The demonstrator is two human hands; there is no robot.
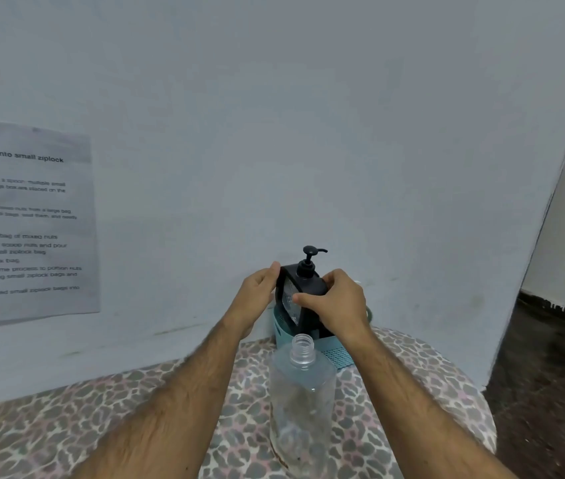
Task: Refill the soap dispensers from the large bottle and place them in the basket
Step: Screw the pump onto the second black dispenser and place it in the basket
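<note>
A black soap dispenser with a pump head and a pale label stands partly inside a teal basket at the far edge of the table, by the wall. My left hand holds the dispenser's left side. My right hand grips its right side, thumb across the front. Closer to me stands a large clear bottle, uncapped and upright, hiding part of the basket. The basket's inside is mostly hidden by my hands and the dispenser.
The round table wears a leopard-print cloth. A grey wall rises right behind the basket, with a printed sheet taped at the left. Dark floor and a doorway lie to the right.
</note>
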